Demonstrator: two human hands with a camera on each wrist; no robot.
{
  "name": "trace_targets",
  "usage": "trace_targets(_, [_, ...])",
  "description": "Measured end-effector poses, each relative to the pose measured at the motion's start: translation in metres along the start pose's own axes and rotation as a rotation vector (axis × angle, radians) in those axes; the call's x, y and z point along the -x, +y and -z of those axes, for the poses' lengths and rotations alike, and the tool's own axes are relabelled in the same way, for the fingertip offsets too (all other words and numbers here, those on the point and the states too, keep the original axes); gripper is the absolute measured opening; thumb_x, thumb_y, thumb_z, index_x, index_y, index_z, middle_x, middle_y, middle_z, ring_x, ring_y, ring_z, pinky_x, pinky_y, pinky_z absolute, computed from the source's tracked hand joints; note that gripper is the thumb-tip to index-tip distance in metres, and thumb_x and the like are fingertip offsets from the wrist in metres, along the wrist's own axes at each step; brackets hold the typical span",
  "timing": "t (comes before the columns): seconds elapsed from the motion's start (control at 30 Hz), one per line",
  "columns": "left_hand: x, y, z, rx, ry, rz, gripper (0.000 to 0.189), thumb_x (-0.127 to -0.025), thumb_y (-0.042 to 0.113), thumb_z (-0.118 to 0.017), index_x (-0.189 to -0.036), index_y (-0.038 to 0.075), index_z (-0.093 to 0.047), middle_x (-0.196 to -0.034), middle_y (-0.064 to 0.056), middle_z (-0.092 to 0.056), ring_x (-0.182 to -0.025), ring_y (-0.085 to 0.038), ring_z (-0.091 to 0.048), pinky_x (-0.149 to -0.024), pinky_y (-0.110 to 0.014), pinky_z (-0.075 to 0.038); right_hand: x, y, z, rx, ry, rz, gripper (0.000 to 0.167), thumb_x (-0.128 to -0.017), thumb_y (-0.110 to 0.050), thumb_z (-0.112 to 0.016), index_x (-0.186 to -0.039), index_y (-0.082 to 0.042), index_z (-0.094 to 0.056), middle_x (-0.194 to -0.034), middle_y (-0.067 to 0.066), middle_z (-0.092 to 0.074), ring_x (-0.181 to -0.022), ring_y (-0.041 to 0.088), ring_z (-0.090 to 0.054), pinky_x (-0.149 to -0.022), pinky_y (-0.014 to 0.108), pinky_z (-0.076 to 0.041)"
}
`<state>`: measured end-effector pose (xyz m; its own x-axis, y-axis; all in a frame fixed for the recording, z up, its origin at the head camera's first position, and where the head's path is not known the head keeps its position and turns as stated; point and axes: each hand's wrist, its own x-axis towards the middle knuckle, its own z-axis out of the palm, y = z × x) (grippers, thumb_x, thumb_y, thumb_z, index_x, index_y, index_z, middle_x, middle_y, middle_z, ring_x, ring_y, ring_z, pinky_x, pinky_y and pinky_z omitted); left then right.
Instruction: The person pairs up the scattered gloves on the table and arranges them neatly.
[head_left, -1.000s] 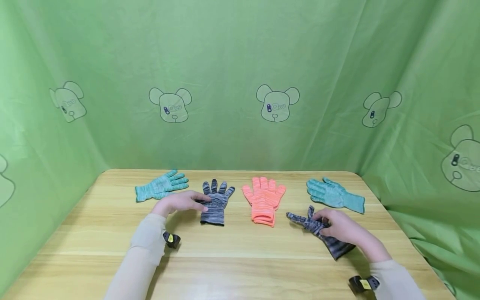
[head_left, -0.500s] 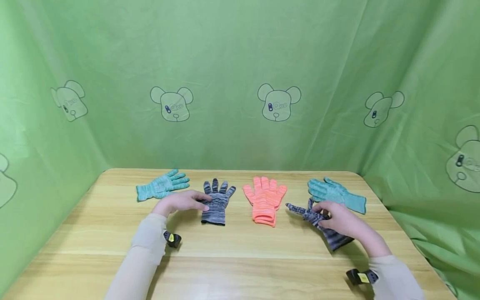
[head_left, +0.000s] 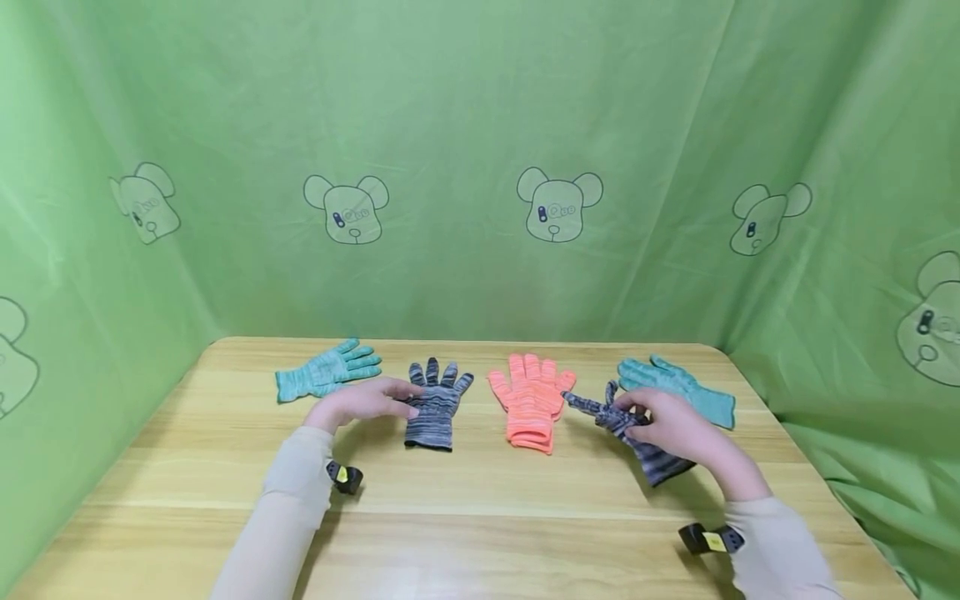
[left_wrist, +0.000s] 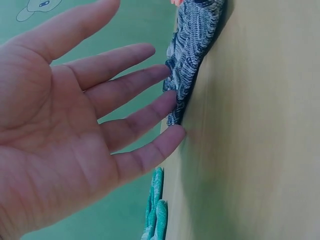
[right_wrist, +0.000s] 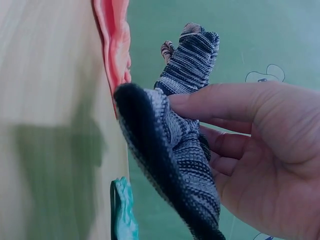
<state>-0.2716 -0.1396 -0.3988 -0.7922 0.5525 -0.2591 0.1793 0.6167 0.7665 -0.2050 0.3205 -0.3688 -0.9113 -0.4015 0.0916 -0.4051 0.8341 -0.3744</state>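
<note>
Near the table's middle lies a grey-black striped glove [head_left: 431, 417], flat with its fingers pointing away. My left hand [head_left: 367, 402] reaches over its left edge; in the left wrist view the fingers [left_wrist: 135, 120] are spread and straight, with nothing gripped. A second grey-black glove [head_left: 637, 433] is pinched between thumb and fingers of my right hand [head_left: 675, 425]. It hangs above the table, its dark cuff [right_wrist: 150, 150] toward the right wrist camera. Between the two lies a pair of coral-orange gloves [head_left: 531, 404], one on top of the other.
One teal glove [head_left: 322, 372] lies at the back left, another teal glove [head_left: 682, 387] at the back right, partly behind my right hand. The wooden table [head_left: 465, 533] is bounded by green curtains [head_left: 465, 283] with bear-face prints.
My right hand has lifted the second grey-black glove off the table and moved it left and away from me. My left hand has stayed in place.
</note>
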Motion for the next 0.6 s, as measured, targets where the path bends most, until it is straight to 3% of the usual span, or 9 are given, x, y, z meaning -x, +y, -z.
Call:
trace_targets(0.2, [0.003, -0.001, 0.002, 0.025, 0.022, -0.013, 0.058, -0.092, 0.034, -0.064, -0.144, 0.014, -0.046, -0.149, -0.011, -0.047, -0.139, -0.035, -0.040, -0.115, -0.056, -0.032, -0.006, -0.006, 0.001, 0.002, 0.004, -0.002, 0.032, -0.082, -0.008, -0.073, -0.113, -0.003, -0.067, -0.106, 0.011, -0.069, -0.093, 0.024, -0.063, -0.077, 0.042, -0.055])
trace_targets(0.6, [0.014, 0.006, 0.011, 0.055, 0.084, -0.055, 0.059, -0.092, 0.037, -0.064, -0.142, 0.011, -0.048, -0.145, -0.010, -0.051, -0.135, -0.034, -0.046, -0.112, -0.052, -0.039, -0.019, -0.019, 0.002, -0.016, 0.014, 0.006, 0.032, -0.083, -0.006, -0.070, -0.115, -0.002, -0.066, -0.105, 0.010, -0.069, -0.090, 0.020, -0.061, -0.075, 0.037, -0.053])
